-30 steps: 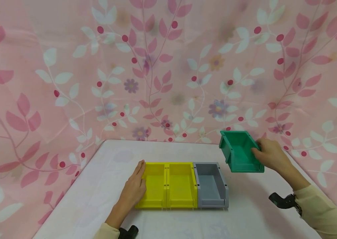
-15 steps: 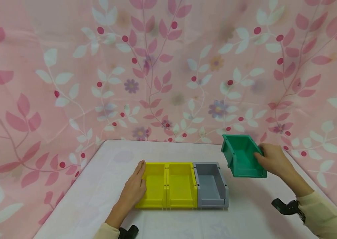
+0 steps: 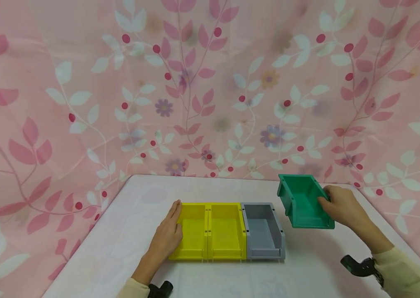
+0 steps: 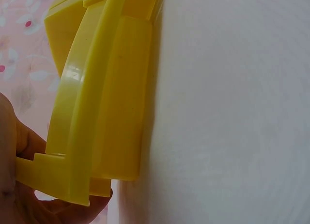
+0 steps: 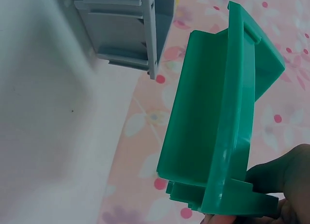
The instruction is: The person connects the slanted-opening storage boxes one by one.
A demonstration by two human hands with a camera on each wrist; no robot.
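Observation:
Two yellow storage bins, the left bin (image 3: pixel 194 231) and the middle bin (image 3: pixel 226 231), stand side by side on the white table. A grey storage bin (image 3: pixel 263 234) adjoins them on the right. My left hand (image 3: pixel 166 234) holds the left yellow bin by its outer side wall, fingers outside and thumb at the rim; its corner (image 4: pixel 53 178) sits between thumb and fingers in the left wrist view. My right hand (image 3: pixel 346 207) grips a green storage bin (image 3: pixel 305 203) by its right wall, raised above the table right of the grey bin. The green bin's inside shows nothing in it.
A pink floral cloth (image 3: pixel 210 82) hangs behind the table (image 3: pixel 213 279). Gaps separate the green bin from the grey bin. Black wrist cameras, left (image 3: pixel 160 289) and right (image 3: pixel 359 265), sit at both cuffs.
My right hand has lowered the green bin and brought it slightly nearer and to the right. The left hand and the row of yellow and grey bins have stayed in place.

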